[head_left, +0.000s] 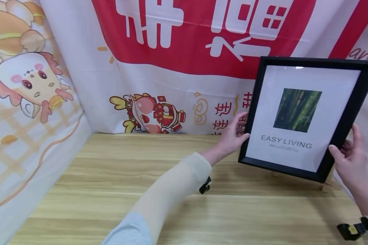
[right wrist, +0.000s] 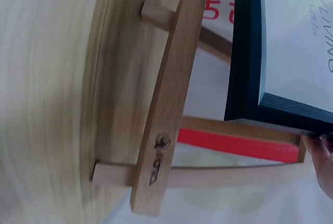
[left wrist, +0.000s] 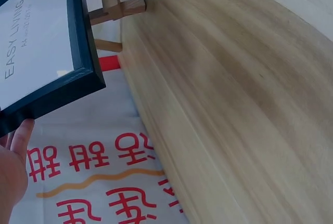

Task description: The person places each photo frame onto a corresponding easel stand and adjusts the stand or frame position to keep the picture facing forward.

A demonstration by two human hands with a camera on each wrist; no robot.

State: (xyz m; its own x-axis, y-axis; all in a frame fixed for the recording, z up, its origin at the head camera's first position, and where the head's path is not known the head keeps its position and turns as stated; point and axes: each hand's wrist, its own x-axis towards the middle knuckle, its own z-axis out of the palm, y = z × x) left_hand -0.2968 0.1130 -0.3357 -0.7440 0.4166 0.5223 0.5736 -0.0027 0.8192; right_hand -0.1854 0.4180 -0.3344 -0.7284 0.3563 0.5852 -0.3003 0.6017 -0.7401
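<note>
Both hands hold a black picture frame [head_left: 294, 112] with a white "EASY LIVING" insert and a small green picture. At its left side edge, my left hand [head_left: 230, 136] grips with the thumb near the front and fingers partly hidden behind. My right hand [head_left: 352, 160] grips the opposite side, its thumb on the front border. Behind and below the picture frame stands a wooden easel [right wrist: 165, 104], mostly hidden in the head view. In the right wrist view, a gap shows between the easel's front ledge and the picture frame's lower edge.
The easel stands toward the right back of a wooden table [head_left: 110, 190]. A printed cloth [head_left: 171, 76] with red and white lettering hangs behind the table's back edge. Another printed cloth [head_left: 30, 136] covers the left side.
</note>
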